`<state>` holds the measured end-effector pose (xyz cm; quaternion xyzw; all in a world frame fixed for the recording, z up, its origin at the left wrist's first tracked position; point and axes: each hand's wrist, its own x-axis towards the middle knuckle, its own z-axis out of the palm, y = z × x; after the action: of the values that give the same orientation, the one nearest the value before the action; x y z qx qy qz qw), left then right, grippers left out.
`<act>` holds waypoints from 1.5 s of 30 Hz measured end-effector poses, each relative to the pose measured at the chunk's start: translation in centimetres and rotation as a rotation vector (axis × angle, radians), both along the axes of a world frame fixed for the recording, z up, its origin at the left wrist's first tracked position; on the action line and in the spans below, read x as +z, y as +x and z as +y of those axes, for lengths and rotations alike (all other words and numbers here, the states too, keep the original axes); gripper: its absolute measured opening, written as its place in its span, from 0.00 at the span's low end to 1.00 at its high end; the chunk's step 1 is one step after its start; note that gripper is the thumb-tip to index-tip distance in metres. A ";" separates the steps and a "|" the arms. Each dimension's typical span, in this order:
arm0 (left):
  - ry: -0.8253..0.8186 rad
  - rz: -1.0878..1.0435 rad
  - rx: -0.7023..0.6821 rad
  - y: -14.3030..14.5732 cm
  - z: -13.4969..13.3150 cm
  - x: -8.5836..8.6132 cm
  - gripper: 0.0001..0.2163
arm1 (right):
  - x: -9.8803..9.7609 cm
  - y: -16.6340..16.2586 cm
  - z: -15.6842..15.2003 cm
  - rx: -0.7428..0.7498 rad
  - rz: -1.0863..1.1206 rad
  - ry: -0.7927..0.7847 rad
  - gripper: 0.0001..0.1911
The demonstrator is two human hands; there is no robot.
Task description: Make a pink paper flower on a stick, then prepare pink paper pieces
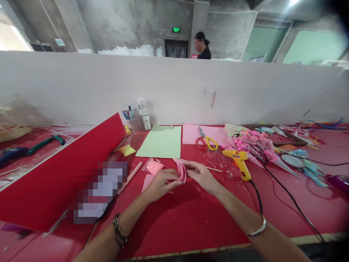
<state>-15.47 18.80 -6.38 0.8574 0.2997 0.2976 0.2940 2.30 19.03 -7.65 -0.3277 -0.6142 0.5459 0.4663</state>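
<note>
Between my two hands, above the red tabletop, is a piece of pink paper [181,171] bent into a curved, rolled shape. My left hand [165,182] has its fingers closed on the paper's left and lower side. On the opposite side, the fingers of my right hand [200,175] pinch its right edge. Beneath and beside my left hand lies another pink paper piece [147,181]. Just behind that hand sits a clear bag with a soft pink lump [155,167]. A thin stick [214,169] lies beyond my right hand.
A yellow glue gun [240,162] with a black cord lies to the right, near scissors [206,142] and a pink pompom bouquet [252,143]. Green paper [162,141] and pink sheets [191,134] lie behind. A red board [68,171] leans at left; a white partition [163,83] closes the back.
</note>
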 end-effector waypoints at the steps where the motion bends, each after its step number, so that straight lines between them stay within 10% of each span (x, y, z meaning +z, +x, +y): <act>1: 0.008 0.012 0.000 0.0 -0.1 0.0 0.12 | 0.0 0.0 0.0 -0.006 -0.006 0.006 0.14; 20: 0.269 0.256 0.220 -0.4 -0.4 1.2 0.11 | -0.8 1.1 1.1 -0.310 -0.266 0.155 0.06; 25: 0.284 0.305 0.536 -8.3 -1.1 4.9 0.16 | -0.7 1.1 1.0 -0.336 -0.307 0.167 0.06; 32: 0.333 0.398 0.802 -17.8 -1.6 1.6 0.08 | -1.3 1.1 1.3 -0.319 -0.304 0.160 0.06; 35: 0.359 0.376 0.822 -15.2 -1.8 2.5 0.13 | -1.3 1.1 1.3 -0.320 -0.290 0.178 0.05; 39: 0.102 0.256 0.506 -7.8 -1.8 4.5 0.12 | -1.0 0.9 1.0 -0.283 -0.285 0.194 0.04; 45: 0.067 0.311 0.307 -0.2 -0.4 2.7 0.18 | -0.4 0.5 0.1 -0.237 -0.332 0.229 0.04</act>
<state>-15.71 18.44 -3.67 0.8466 0.4584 0.2126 0.1669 2.75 19.10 -8.08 -0.4275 -0.6978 0.3527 0.4538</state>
